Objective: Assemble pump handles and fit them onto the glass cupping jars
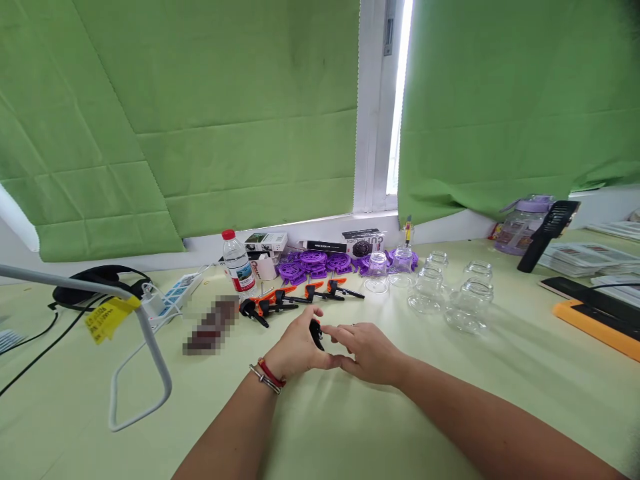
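Note:
Above the table, near its middle, my left hand (297, 343) curls around a small black part (317, 333). A trace of orange shows at its top edge, and most of its shape is hidden in the hand. From the right, my right hand (367, 350) reaches in with its fingers bent, the fingertips at the black part and the thumb close to my left thumb. Just beyond my hands lie several black-and-orange clamps (310, 293) in a loose row. A red band and a metal bracelet circle my left wrist.
Behind the clamps are purple round pieces (313, 260), small boxes (265, 243) and a red-capped water bottle (239, 263). Several clear jars (470, 307) stand to the right. A grey metal frame (163, 373), a power strip (183, 293) and cables occupy the left.

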A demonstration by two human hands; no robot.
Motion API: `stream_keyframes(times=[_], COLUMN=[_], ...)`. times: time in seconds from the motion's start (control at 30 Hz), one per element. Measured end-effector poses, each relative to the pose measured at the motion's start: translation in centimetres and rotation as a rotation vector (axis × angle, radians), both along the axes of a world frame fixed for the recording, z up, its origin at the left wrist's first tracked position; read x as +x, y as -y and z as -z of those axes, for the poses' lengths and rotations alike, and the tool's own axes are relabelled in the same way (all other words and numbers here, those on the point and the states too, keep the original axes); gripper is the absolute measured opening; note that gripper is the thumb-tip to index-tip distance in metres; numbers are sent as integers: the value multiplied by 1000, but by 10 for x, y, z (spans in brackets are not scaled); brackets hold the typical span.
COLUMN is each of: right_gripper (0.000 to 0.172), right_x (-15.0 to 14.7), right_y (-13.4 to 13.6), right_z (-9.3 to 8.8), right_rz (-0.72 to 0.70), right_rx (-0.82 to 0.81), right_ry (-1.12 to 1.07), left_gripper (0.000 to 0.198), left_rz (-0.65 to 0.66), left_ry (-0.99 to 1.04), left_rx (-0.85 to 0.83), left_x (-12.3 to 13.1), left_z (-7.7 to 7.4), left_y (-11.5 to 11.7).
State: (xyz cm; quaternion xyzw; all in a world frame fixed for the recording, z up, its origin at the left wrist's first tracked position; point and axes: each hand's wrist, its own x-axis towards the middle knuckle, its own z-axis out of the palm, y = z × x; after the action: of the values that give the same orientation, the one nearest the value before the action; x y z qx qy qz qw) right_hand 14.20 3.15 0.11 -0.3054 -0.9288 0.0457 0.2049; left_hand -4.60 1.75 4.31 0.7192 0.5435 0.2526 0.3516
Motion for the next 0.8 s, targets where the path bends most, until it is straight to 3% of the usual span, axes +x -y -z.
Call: stream_keyframes(times=[0.13,0.27,0.53,0.67,0.8], right_gripper=[27,38,22,34,20], right_x=[0,0,0,0,0], right_y=[0,0,0,0,1], right_z=[-2,-3,-3,-3,-4], right_rz=[-18,7,-7,11,-3], right_rx=[-18,-30,-33,-21,-27], right_ry=[42,22,54,19,64], left_gripper=[81,80,80,80,80], left_rz=[-5,14,7,6,-6], left_ry=[-36,-32,-35,-32,-32], left_rx=[-1,-16,0,1,8], left_x=[0,0,0,0,1], left_z=[-1,-1,0,-1,-3], left_y=[0,0,0,0,1])
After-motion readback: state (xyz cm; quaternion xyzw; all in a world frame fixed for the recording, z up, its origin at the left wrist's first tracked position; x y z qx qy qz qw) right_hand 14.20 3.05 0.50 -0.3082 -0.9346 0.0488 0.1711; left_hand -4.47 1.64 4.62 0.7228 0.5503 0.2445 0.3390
